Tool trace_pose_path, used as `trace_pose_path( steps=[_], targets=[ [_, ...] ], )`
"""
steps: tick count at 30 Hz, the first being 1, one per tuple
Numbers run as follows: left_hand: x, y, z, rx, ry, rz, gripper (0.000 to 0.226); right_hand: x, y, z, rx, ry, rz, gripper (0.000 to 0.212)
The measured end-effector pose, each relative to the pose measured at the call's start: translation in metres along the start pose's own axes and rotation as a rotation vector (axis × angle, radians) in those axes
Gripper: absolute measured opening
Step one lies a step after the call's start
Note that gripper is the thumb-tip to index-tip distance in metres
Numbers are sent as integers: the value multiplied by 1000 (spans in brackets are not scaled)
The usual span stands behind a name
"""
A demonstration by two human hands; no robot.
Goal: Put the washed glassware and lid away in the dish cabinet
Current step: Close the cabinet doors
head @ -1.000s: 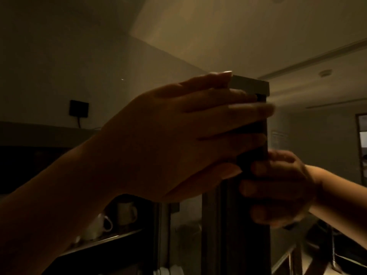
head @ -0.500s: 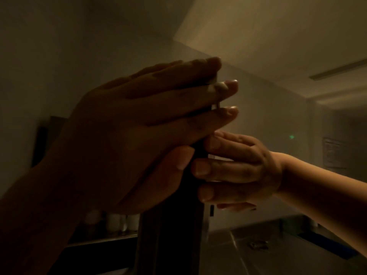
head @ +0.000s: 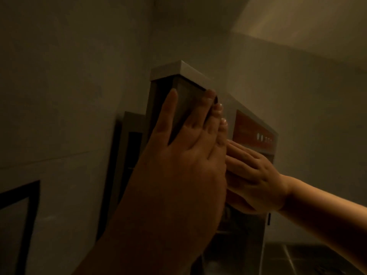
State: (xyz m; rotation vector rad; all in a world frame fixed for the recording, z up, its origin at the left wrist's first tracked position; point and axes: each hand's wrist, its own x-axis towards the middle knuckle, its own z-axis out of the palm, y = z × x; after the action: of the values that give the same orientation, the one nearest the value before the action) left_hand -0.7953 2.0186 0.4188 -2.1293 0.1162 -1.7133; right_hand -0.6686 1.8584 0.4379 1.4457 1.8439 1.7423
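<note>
Dim bare walls (head: pixel 69 96) surround the cabinet (head: pixel 200 78); left hand (head: pixel 178 165) and right hand (head: pixel 256 175) press flat, fingers extended.

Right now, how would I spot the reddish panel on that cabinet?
Find the tall grey cabinet against the wall, which both hands press. On its front, just above the right hand, sits the reddish-brown panel. It alone is coloured, with small pale marks at its right end.

The cabinet's red panel (head: pixel 253 130) bears marks (too blurred to read).
</note>
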Motion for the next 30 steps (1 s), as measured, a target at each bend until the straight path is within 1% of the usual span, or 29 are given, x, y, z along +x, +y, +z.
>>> trace_pose_path(
  steps=[2, 4, 5, 7, 9, 15, 17, 21, 25, 26, 30],
  targets=[
    [-8, -3, 8, 70, -91, -20, 60, -7, 1, 11, -14, -53, 14, 51],
    [-10, -4, 17, 74, -151, -63, 60, -14, -1, 25, -36, -96, 35, 57],
    [-11, -2, 26, 72, -126, -87, 60, -17, -3, 32, -40, -120, 49, 60],
    [-14, -1, 41, 49, -143, -134, 59, -25, -4, 42, -66, -200, 70, 63],
    [-20, 0, 62, 48, -124, -147, 59, -33, -7, 54, -102, -258, 118, 64],
    [-50, 13, 124, -124, -157, -163, 59, -63, -19, 86, -179, -500, 201, 69],
    [-62, 17, 147, -168, -199, -143, 58, -74, -23, 96, -199, -554, 229, 68],
    [-80, 23, 191, -193, -329, -150, 71, -94, -30, 116, -181, -648, 309, 64],
    [-95, 30, 233, -257, -425, -147, 72, -117, -35, 135, -130, -733, 419, 61],
    [-99, 32, 244, -273, -452, -142, 71, -123, -36, 140, -117, -759, 450, 62],
    [-113, 41, 278, -320, -570, -101, 69, -147, -39, 153, -76, -858, 526, 77]
  ],
)
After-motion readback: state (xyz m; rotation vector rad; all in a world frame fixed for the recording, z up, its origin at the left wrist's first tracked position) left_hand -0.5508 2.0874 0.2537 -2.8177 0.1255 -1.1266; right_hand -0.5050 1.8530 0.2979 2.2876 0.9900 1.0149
